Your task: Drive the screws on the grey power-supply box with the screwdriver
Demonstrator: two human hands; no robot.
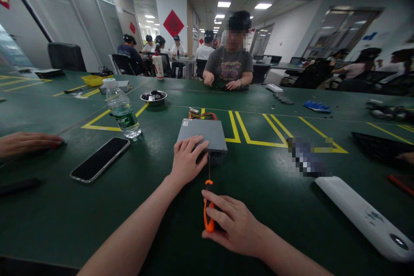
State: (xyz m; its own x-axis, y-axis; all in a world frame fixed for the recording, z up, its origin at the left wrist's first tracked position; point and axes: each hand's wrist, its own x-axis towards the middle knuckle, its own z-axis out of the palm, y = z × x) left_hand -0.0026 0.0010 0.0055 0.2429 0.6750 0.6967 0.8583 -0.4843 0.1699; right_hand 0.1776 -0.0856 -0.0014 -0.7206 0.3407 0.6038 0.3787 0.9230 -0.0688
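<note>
A grey metal computer power supply (207, 131) lies on the green table, its bundle of coloured wires (203, 114) at the far side. My left hand (188, 159) holds it steady, fingers bent over the top and the thumb at its front edge. In my right hand (231, 222) is a screwdriver (209, 207) with an orange and black handle, gripped between fingers and thumb. Its shaft points away from me and meets the near face of the power supply. The tip is hidden at that face, beside my left thumb.
Left of the power supply are a phone (100, 159), a water bottle (124, 114) and a metal bowl (153, 97) of dark parts. A white elongated device (362, 217) lies at right. A co-worker's hand (29, 144) rests at far left; another person (229, 64) sits opposite.
</note>
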